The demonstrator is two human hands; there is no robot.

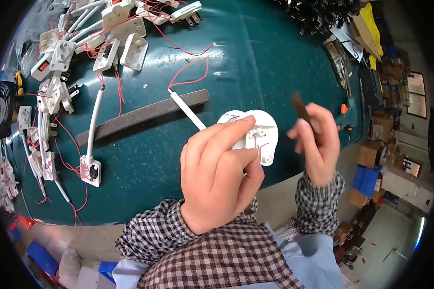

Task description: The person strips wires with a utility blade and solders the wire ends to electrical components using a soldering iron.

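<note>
My left hand [217, 168] is closed at a white plastic housing [269, 126] with rounded lobes, partly covered by my fingers. Thumb and index finger pinch together at its lower edge, right by a short thin red wire inside it. From behind this hand a white tube [188, 110] runs up and left, with red wires [190, 72] looping out of its far end. My right hand [318, 144], off to the right of the housing, is closed on a dark brown flat strip [300, 107], blurred by motion.
A long dark bar [144, 117] lies across the green table [246, 53]. To its left are a wired white plug part [90, 171] and several similar pieces with red wires. Black parts [318, 17] are heaped at the back right; a worn block [337, 62] lies near the right edge.
</note>
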